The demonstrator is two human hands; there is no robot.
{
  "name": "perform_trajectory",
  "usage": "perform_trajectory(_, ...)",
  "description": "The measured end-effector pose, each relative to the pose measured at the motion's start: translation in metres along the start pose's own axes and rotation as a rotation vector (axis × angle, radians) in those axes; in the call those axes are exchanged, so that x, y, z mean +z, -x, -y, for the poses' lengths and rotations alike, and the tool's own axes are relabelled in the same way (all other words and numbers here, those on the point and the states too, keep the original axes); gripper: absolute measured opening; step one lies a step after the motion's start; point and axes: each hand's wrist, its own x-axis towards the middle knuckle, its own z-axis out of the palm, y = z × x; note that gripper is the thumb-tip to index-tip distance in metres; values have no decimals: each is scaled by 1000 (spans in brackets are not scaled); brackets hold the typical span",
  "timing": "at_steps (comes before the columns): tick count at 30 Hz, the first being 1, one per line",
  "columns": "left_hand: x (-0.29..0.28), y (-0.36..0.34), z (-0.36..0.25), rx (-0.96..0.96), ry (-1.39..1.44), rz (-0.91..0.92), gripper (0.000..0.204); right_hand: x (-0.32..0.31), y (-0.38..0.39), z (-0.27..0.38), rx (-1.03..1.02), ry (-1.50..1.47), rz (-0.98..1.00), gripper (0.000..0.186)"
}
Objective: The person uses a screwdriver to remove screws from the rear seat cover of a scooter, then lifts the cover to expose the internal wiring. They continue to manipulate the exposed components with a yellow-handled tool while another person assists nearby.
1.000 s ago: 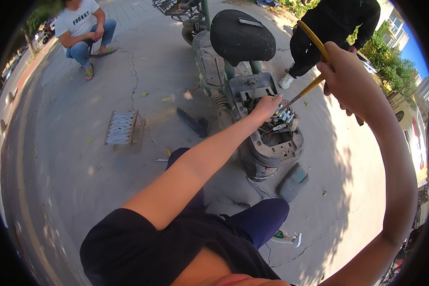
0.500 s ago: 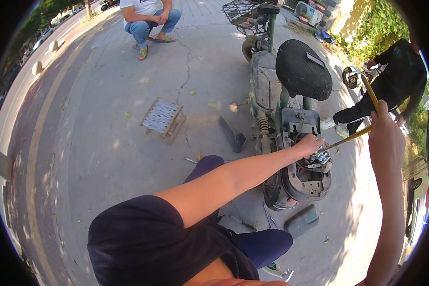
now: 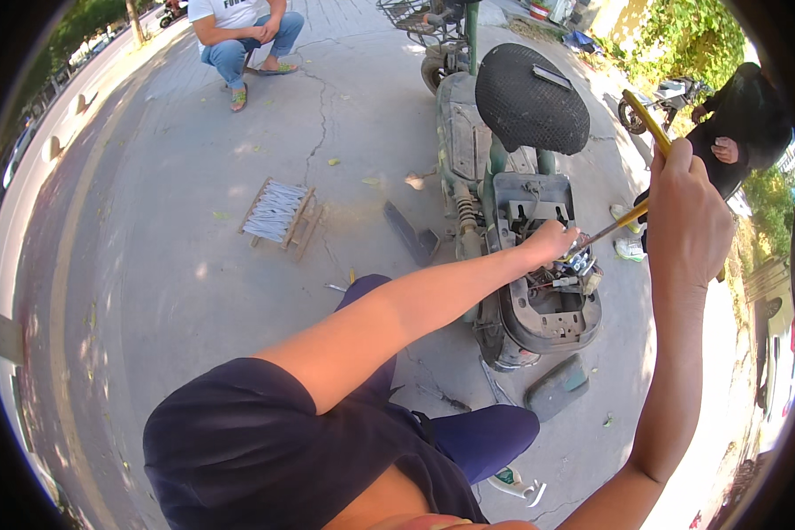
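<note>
My left hand [image 3: 552, 243] reaches into the open rear compartment of a dusty green electric scooter [image 3: 468, 132]. Its fingers are pinched together beside loose wires and connectors [image 3: 579, 276]; what they grip, if anything, is hidden. In my raised right hand [image 3: 691, 216] is a screwdriver-like tool [image 3: 625, 219] with a yellow handle and a thin metal shaft. The shaft points down and left, its tip close to my left fingers. A second yellow length [image 3: 649, 122] sticks up from the same fist; whether it belongs to that tool, I cannot tell. The black seat [image 3: 534, 97] is tipped up.
A dark plastic cover [image 3: 556, 389] lies behind the scooter, near hand tools [image 3: 446, 397]. Left of it are a black panel [image 3: 411, 234] and a folding stool [image 3: 276, 210]. One person [image 3: 238, 35] squats at the far left; another in black [image 3: 746, 115] is at the right.
The whole scene has shifted left and slightly up in view. My right hand appears larger and higher, still gripping the yellow tool. My left hand stays at the wires.
</note>
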Motion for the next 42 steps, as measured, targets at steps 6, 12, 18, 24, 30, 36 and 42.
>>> perform_trajectory(6,4,11,-4,-53,84,44,44,17,-1,-11,-88,-8,-48,24)
perform_trajectory(12,0,-4,4,60,22,53,46,-3,5,3,-563,-373,-186,16)
perform_trajectory(18,3,-6,-7,-85,-68,99,47,26,-18,-28,-492,-683,-68,18)
perform_trajectory(24,-1,-2,-9,-123,-89,94,45,63,-16,-18,-409,-1082,-437,10)
perform_trajectory(30,-1,-2,-7,-107,-41,58,44,103,-14,-7,63,-2242,-92,20)
perform_trajectory(36,1,-1,-9,-98,-5,69,43,125,-2,6,433,-2223,109,23)
perform_trajectory(42,-3,2,-11,-97,17,86,41,133,38,21,365,-1819,95,41)
